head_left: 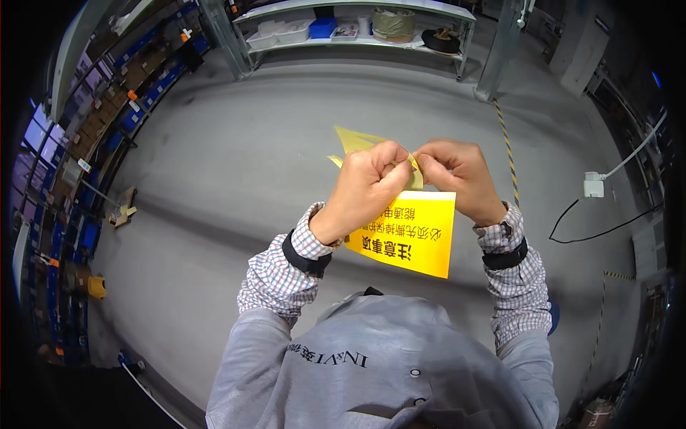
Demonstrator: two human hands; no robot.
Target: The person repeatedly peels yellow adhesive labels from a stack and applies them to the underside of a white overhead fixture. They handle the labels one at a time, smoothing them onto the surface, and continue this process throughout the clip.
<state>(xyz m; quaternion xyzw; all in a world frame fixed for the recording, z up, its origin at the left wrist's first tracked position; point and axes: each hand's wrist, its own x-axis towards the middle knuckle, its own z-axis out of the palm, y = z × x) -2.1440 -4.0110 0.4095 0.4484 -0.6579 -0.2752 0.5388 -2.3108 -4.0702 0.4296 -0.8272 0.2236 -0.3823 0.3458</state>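
Note:
My left hand (370, 179) is closed in a fist around yellow paper, at the middle of the view. Close against it, my right hand (461, 175) has its thumb and finger pinched at the edge of the same paper. Below the hands hangs a bright yellow printed notice sheet (432, 247) with black lettering, upside down to me. A paler yellow, folded or torn paper piece (351, 139) sticks out past the far side of my left hand. My fingers hide where these pieces join, so I cannot tell whether they are one sheet.
Grey floor (236, 157) lies below my hands. A white shelf (357, 43) with bins stands at the far side. Racks with blue bins (132, 118) line the left. On the right are striped floor tape (506, 136) and a white plug block (594, 184) on a cable.

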